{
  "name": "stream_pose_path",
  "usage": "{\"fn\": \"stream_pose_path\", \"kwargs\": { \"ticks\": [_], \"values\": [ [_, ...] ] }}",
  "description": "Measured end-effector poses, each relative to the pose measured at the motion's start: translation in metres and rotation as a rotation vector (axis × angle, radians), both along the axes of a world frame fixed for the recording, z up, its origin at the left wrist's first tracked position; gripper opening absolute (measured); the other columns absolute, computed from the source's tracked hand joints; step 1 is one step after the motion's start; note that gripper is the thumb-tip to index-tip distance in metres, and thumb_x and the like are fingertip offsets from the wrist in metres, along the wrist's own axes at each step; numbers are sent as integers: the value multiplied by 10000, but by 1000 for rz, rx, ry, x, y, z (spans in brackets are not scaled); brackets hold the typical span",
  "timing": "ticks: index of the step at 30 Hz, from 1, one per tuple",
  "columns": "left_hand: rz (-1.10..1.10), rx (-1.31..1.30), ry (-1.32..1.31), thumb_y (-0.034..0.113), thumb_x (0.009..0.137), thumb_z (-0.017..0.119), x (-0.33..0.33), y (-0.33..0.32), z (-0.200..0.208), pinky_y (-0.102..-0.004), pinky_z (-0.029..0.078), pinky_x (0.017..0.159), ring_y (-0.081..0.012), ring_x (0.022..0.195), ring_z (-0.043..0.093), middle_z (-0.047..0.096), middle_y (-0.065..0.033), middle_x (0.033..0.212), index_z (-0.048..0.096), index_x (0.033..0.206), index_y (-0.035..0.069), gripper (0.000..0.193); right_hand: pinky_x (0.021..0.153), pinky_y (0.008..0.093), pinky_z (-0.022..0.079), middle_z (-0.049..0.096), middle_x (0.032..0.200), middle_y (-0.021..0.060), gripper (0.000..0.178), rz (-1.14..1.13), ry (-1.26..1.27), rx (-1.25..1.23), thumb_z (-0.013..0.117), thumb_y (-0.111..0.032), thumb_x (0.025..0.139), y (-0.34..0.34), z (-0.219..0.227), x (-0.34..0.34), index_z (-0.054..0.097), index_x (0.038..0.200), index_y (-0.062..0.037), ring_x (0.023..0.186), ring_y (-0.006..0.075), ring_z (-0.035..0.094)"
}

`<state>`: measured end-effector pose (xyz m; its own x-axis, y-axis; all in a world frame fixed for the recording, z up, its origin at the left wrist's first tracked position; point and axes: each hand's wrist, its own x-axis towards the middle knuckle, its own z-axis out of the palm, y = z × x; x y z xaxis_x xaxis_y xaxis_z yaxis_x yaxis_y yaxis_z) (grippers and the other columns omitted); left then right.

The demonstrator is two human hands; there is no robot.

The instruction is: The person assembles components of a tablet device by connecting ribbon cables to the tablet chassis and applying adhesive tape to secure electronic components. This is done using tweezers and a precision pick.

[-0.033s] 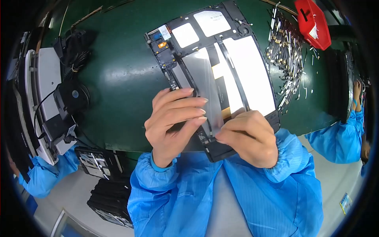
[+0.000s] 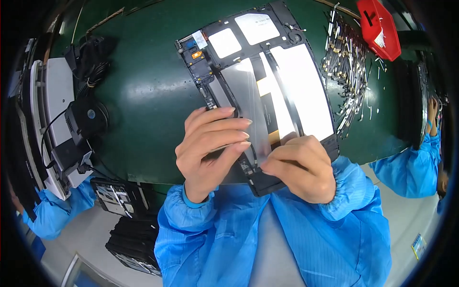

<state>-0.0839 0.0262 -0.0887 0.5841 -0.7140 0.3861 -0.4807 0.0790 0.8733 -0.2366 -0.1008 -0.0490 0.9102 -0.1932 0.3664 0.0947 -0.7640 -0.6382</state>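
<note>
Spreading table (image 2: 148,129): dark green and shiny, running behind everything in the middle of the view.
Coat (image 2: 306,239): bright blue, rising from the lower edge, with gathered cuffs.
Panel (image 2: 264,107): flat black frame with bright white areas, a clear grey middle section and dark strips; it sits mid-view, slanting, its top leaning left, its lowest corner overlapping the coat.
Pale case (image 2: 60,88): long and upright in the picture, at the left side of the table; a black box (image 2: 86,117) sits against it.
Left hand (image 2: 198,143): bare, at the panel's left edge, the fingers loosely bent with their tips over its face and the thumb below them; I cannot tell whether they grasp it.
Right hand (image 2: 306,165): bare, over the panel's near end, fingers curled inward, thumb and forefinger drawn close together near a small dark strip; whether they pinch anything is hidden.
Strips (image 2: 346,67): many thin black, white and tan pieces, heaped on the table to the right of the panel.
Co-worker's sleeve (image 2: 411,172): blue, at the far right.
Second sleeve (image 2: 67,215): also blue, at the far left.
Stack (image 2: 131,244): black flat pieces, lower left.
Bin (image 2: 387,36): red, at upper right, with white bits inside.
Card (image 2: 419,246): small, yellow and blue, lower right.
</note>
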Motion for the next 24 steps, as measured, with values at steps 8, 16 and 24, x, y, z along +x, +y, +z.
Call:
{"fn": "stream_pose_path", "kwargs": {
  "ticks": [8,16,24],
  "values": [
    [-4,-23,14,64,677,765,0,-1,-2,-393,381,939,-239,997,618,707,-39,893,689,806,101,154,702,300,480,577,914,51,308,4,39,-106,626,-100,569,3,-3,0,669,868,-39,836,197,561],
    [-23,-22,1,71,667,769,2,0,-2,-387,386,931,-233,997,611,704,-32,892,694,804,105,159,724,304,489,576,900,48,319,11,69,-119,629,-96,559,3,0,2,664,869,-31,827,197,560],
    [-35,-22,13,70,669,766,1,0,-3,-381,382,932,-227,996,610,702,-27,892,700,814,107,163,713,305,493,584,897,44,326,27,54,-132,632,-99,551,3,-2,3,667,866,-23,812,197,553]
  ]
}}
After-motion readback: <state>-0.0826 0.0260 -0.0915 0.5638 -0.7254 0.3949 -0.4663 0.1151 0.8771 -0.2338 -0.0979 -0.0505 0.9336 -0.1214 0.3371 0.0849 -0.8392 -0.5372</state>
